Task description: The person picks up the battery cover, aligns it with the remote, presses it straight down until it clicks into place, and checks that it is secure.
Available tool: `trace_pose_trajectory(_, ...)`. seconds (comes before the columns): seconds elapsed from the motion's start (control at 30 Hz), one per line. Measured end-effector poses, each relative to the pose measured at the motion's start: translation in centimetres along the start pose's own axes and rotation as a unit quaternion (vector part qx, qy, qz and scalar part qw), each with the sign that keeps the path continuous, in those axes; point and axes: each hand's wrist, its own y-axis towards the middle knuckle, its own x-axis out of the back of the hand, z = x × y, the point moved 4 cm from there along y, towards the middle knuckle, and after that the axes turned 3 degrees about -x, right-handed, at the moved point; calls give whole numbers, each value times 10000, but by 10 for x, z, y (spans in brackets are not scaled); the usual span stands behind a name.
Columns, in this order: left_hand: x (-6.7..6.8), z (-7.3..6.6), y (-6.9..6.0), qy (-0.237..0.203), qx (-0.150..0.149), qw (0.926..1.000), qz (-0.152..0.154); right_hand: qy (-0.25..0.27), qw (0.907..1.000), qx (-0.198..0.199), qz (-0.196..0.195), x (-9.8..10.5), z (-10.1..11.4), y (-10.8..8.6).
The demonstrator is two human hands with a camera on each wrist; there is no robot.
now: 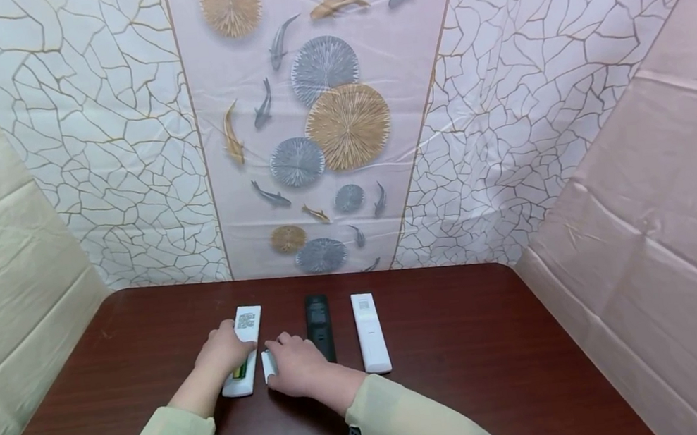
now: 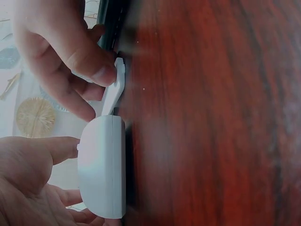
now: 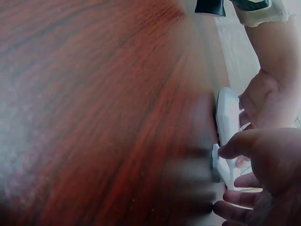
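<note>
On the left of the group lies a white remote control (image 1: 247,320), its back up with a printed label. A green and yellow patch, seemingly a battery (image 1: 240,371), shows in its lower part. My left hand (image 1: 222,350) grips this remote across its middle, thumb on the right side. Just right of it, my right hand (image 1: 300,366) pinches a small white battery cover (image 1: 268,363). In the left wrist view the cover (image 2: 114,92) is held tilted by the thumb, close beside the remote's end (image 2: 101,165). The right wrist view shows the cover (image 3: 221,167) near the tabletop.
A black remote control (image 1: 318,320) lies behind my right hand, partly hidden by it. Further right is another white remote control (image 1: 370,332). All rest on a dark reddish-brown table (image 1: 467,375), with a patterned cloth (image 1: 339,126) hanging behind.
</note>
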Motion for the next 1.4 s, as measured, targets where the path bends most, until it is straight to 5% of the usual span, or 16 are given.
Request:
trace_pose_trajectory(0.67, -5, 4, 9, -522, 72, 9985, 149, 299, 9983, 176, 459, -1, -6, 10)
trace_pose_trajectory(0.97, -5, 5, 12, -938, 114, 9952, 253, 856, 9956, 119, 367, 1, -11, 11)
trace_pose_trajectory(1.4, 4, 11, 13, -520, 88, 9986, -102, 1419, 9894, 267, -118, 5, -13, 7)
